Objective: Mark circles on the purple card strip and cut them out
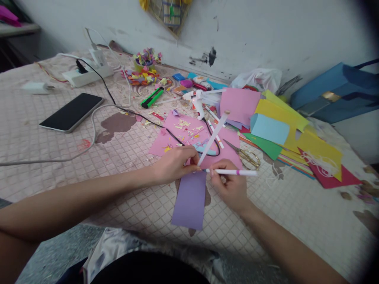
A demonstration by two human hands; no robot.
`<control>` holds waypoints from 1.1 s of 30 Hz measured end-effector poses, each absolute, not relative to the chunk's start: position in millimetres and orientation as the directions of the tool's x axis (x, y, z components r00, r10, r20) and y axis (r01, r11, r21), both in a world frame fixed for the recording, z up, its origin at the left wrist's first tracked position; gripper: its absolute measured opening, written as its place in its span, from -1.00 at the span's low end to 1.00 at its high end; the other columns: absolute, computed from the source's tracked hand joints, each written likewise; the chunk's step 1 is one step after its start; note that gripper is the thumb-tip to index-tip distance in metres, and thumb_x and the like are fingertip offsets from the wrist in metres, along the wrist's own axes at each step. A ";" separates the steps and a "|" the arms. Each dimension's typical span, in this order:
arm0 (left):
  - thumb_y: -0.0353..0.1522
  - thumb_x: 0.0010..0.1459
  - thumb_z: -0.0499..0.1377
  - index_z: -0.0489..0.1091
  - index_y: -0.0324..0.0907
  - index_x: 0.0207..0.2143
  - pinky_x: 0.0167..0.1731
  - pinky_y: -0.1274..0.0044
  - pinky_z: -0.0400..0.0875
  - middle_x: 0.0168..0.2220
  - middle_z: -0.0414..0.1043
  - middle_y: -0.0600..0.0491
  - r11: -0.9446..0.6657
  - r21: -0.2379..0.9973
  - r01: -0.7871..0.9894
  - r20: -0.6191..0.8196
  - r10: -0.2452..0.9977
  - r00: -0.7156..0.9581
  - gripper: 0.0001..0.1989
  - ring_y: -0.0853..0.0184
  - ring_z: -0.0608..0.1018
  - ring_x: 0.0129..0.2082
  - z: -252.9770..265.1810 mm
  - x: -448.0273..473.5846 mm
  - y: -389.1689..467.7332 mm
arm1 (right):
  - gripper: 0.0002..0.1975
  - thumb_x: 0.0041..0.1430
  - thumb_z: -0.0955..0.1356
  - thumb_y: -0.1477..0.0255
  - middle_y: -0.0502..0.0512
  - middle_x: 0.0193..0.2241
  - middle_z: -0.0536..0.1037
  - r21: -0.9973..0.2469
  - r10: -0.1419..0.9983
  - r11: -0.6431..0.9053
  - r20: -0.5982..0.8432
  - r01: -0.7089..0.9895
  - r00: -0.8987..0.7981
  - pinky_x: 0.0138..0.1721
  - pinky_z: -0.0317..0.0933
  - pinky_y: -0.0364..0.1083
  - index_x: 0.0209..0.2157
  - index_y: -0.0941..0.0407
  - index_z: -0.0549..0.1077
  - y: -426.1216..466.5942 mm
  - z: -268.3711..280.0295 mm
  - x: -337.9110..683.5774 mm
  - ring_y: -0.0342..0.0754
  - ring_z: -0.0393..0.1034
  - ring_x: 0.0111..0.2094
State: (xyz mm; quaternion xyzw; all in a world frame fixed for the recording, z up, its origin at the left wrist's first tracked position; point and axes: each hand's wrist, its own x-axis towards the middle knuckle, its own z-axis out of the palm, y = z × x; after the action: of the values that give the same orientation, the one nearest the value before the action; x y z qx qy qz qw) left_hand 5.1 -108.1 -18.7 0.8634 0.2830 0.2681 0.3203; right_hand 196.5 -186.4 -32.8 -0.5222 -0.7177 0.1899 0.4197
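My left hand (177, 162) is closed, its thumb and fingertips pinching the lower end of a translucent white glue stick (213, 136) that slants up to the right. In my right hand (229, 183) is a white felt-tip pen (244, 172) with a purple band, its tip pointing left at the left fingertips. Whether that tip touches the stick I cannot tell. Below both hands a purple paper strip (189, 201) lies on the table, its top end partly covered by the fingers. Under and beyond the hands is a pink paper sheet (161, 142) strewn with small paper scraps.
A hot glue gun (195, 100) trails its black cord near the hands. Gold-handled scissors (248, 157) lie to the right, beside stacked coloured paper (266, 110). Further left are a green cutter knife (152, 97), a phone (71, 112) and a power strip (89, 75).
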 end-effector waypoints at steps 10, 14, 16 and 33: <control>-0.41 0.08 0.32 0.38 -0.24 -0.45 -0.46 0.62 0.18 -0.51 0.31 0.18 -0.648 0.685 0.334 0.304 0.670 0.677 -0.84 0.48 0.33 -0.52 -18.8 5.5 -107.5 | -0.82 0.15 0.34 0.30 -0.12 -0.60 0.31 -0.940 0.997 0.077 0.062 0.331 -0.056 -0.63 0.05 -0.19 -0.30 0.13 0.37 -155.4 -20.6 204.3 -0.23 0.15 -0.65; -0.45 0.08 0.31 0.39 -0.24 -0.46 -0.45 0.63 0.19 -0.50 0.33 0.17 -0.656 0.672 0.344 0.310 0.671 0.674 -0.86 0.47 0.34 -0.50 -18.0 5.2 -108.8 | -0.77 0.19 0.31 0.23 -0.10 -0.59 0.31 -0.928 0.988 0.075 0.020 0.365 -0.154 -0.61 0.10 -0.19 -0.35 0.11 0.33 -139.4 -16.4 205.9 -0.21 0.21 -0.63; -0.45 0.08 0.31 0.39 -0.24 -0.46 -0.45 0.63 0.19 -0.50 0.33 0.17 -0.654 0.670 0.351 0.308 0.676 0.670 -0.86 0.47 0.35 -0.49 -18.1 5.3 -109.4 | -0.74 0.23 0.27 0.20 -0.09 -0.61 0.31 -0.914 0.985 0.086 0.018 0.397 -0.170 -0.61 0.08 -0.18 -0.39 0.11 0.32 -133.9 -15.5 205.9 -0.20 0.21 -0.62; -0.52 0.05 0.29 0.42 -0.23 -0.46 -0.44 0.63 0.21 -0.49 0.40 0.17 -0.625 0.683 0.377 0.292 0.707 0.644 -0.90 0.48 0.41 -0.49 -16.5 8.5 -113.0 | -0.80 0.20 0.28 0.27 -0.11 -0.63 0.32 -0.921 0.957 0.120 0.008 0.371 -0.290 -0.63 0.02 -0.18 -0.36 0.12 0.30 -128.7 -18.3 201.6 -0.21 0.16 -0.65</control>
State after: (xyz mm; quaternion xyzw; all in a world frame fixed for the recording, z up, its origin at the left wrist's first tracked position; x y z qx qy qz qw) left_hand 8.5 -113.0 -16.5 0.8571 0.3160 0.2793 0.2957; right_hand 201.6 -128.7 -18.3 -0.4949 -0.6708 0.4414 0.3319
